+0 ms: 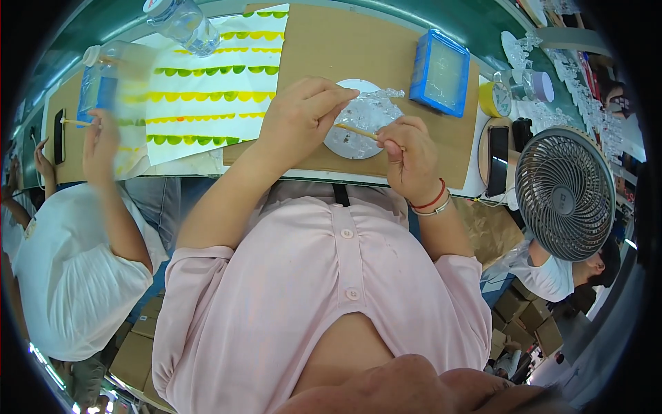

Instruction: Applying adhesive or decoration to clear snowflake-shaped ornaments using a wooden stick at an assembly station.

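A round white plate (345, 146), holding several small clear pieces, lies on the brown cardboard in front of me. Over its upper part my left hand (303, 114) is closed in a pinch on a clear plastic piece (387, 93), which sticks out to the right of the fingertips. My right hand (412, 153) grips a thin tan stick (357, 131) between thumb and fingers. The stick points left across the plate, its tip close to my left fingers. Whether the tip touches anything cannot be made out.
A blue tray (460, 103) stands right of the plate, with a yellow round tub (494, 99), a phone (497, 162) and a fan (564, 196) beyond. Left lie a sheet with green and yellow scallops (207, 86) and a bottle (186, 31). A co-worker's hand (101, 141) moves there.
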Demonstrator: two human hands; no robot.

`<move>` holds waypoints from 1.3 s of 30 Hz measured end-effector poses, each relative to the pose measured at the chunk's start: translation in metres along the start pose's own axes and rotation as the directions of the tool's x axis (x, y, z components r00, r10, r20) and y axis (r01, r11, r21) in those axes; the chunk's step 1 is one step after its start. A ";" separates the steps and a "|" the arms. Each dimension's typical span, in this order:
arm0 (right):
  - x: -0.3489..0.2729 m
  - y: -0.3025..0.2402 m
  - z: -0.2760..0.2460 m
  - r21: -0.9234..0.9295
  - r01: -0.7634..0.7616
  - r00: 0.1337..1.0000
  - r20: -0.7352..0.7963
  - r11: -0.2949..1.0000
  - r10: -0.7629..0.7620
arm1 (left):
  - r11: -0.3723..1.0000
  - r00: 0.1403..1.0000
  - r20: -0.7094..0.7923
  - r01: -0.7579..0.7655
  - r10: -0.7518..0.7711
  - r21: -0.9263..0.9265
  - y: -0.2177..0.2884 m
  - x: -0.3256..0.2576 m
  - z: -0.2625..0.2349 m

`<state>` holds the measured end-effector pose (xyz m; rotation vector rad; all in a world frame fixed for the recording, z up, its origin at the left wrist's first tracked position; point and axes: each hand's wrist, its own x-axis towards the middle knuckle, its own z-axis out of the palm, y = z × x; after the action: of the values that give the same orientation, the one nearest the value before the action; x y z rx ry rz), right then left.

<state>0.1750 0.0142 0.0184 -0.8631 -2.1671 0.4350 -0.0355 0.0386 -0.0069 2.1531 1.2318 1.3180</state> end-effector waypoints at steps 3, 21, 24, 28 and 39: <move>0.003 -0.008 -0.006 -0.107 0.061 0.997 0.048 0.992 -0.057 | 1.000 1.000 0.005 -0.001 0.001 0.012 0.000 -0.001 0.000; 0.018 -0.009 0.010 -0.293 0.184 0.983 0.081 0.938 -0.167 | 1.000 0.998 0.067 -0.015 0.014 0.023 0.003 0.005 -0.005; 0.009 -0.012 0.013 -0.342 0.323 0.944 0.180 0.882 -0.276 | 0.999 0.998 0.069 -0.018 0.015 0.041 0.004 0.006 -0.006; 0.006 -0.007 0.013 -0.347 0.279 0.960 0.127 0.896 -0.250 | 0.998 0.995 0.095 0.014 -0.020 0.066 -0.001 0.004 -0.005; 0.020 0.008 -0.009 -0.330 -0.006 0.999 -0.052 0.944 -0.012 | 0.988 0.999 0.024 -0.052 0.049 0.143 0.006 0.006 -0.004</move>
<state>0.1758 0.0348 0.0307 -1.0387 -2.2259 0.0421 -0.0349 0.0391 0.0021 2.3050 1.3090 1.2589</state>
